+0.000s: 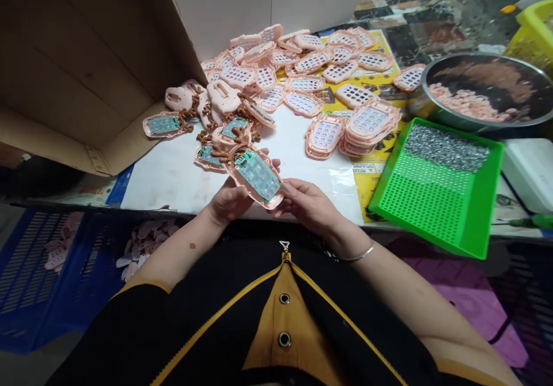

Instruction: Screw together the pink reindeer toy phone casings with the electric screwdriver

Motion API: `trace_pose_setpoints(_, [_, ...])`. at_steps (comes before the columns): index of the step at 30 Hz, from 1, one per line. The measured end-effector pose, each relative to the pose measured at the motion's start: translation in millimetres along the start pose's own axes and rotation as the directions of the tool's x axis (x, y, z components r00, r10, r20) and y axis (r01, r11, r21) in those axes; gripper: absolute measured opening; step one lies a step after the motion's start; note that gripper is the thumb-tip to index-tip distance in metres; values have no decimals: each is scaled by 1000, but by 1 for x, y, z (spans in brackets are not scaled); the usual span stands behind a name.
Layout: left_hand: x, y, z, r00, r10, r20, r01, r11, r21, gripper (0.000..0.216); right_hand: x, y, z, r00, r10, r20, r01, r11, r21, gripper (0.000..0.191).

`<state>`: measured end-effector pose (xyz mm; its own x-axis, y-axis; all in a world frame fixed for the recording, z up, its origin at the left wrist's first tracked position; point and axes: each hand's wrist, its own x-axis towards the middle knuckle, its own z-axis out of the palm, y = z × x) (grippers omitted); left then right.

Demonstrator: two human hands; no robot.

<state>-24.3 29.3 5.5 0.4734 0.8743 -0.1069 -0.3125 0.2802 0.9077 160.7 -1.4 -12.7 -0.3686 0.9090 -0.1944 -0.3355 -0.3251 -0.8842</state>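
Hands meet at the front edge of the desk [173, 173], and between them is one pink shell [258, 177] shaped like a deer head, with brown antlers and a green board lying in its open back. The left hand [231, 200] is closed on it from below, with the fingers curling around its far side. The right hand [309, 204] pinches its near lower end with the fingertips. The shell is lifted a little over the desk and tilted, antlers pointing away from the person.

I judge the shell to be light and stiff, of thin moulded plastic, smooth but not slippery. The antlers look like the weak part and the green board may sit loose, so the long side edges seem the safer place to hold, with the open face kept upward.

The desk is covered with white sheet and yellow printed paper. A pile of pink key covers [311, 63] lies toward the far edge, and a cardboard box [86, 69] stands at the far left corner. At the right side is a green tray [436, 201] with small metal parts [447, 147], and behind it a metal bowl [484, 89]. A blue crate [38, 276] stands below the desk at the left.
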Motion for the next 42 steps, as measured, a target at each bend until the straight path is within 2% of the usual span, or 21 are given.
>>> trace_pose_setpoints(1, [2,0,0,1000,-12,-12,12,1000,-28,102,0,-6,-10,998,-48,-49,39,985,-168,53])
trace_pose_setpoints(2, [5,-2,1,999,-27,-23,25,998,-58,101,0,-14,-21,988,-119,-102,74,928,-366,51])
trace_pose_setpoints(3, [7,-3,1,999,-42,-30,39,995,-91,101,0,-23,-33,960,-237,-149,107,802,-588,44])
trace_pose_setpoints(5, [10,-8,1,997,-72,-25,67,985,-160,102,4,-40,-55,895,-420,-146,40,404,-914,21])
trace_pose_setpoints(6, [11,-10,2,996,-87,-20,82,978,-190,102,7,-48,-64,892,-437,-118,-14,233,-972,15])
trace_pose_setpoints(8, [12,-14,3,993,-121,-14,115,966,-232,104,15,-59,-76,902,-422,-91,-66,73,-995,15])
trace_pose_setpoints(14, [10,-20,-2,979,-193,60,202,942,-268,109,31,-63,-81,935,-349,-57,-80,-52,-995,36])
trace_pose_setpoints(18, [12,-21,-7,973,-207,106,229,928,-295,100,28,-64,-80,945,-325,-51,-101,-141,-985,32])
trace_pose_setpoints(19, [13,-20,-7,971,-211,116,237,920,-311,98,26,-64,-79,943,-328,-48,-111,-177,-978,30])
trace_pose_setpoints(22, [15,-20,-7,966,-213,149,254,890,-378,92,20,-65,-74,939,-343,6,-128,-368,-921,25])
trace_pose_setpoints(25, [16,-20,-8,967,-191,167,245,874,-420,90,10,-61,-64,924,-347,161,-69,-566,-821,26])
trace_pose_setpoints(27, [16,-21,-7,977,-172,130,211,884,-418,90,1,-56,-55,867,-353,352,10,-694,-720,24])
trace_pose_setpoints(29, [15,-23,-6,989,-141,37,144,899,-415,91,-8,-51,-45,790,-326,519,66,-796,-601,20])
trace_pose_setpoints(31, [15,-24,-5,992,-115,-56,81,903,-422,95,-16,-46,-37,764,-291,577,114,-818,-563,19])
trace_pose_setpoints(33, [15,-25,-3,989,-115,-96,64,901,-429,98,-21,-39,-31,758,-253,601,180,-804,-566,21])
trace_pose_setpoints(35, [15,-25,-1,987,-126,-99,73,903,-423,97,-25,-32,-28,725,-242,645,251,-780,-574,24])
trace_pose_setpoints(39, [14,-23,2,990,-114,-88,66,905,-420,90,-30,-19,-25,603,-300,739,333,-748,-574,25])
trace_pose_setpoints(42, [11,-21,3,992,-111,-59,75,900,-430,86,-34,-14,-25,563,-347,750,368,-708,-603,22])
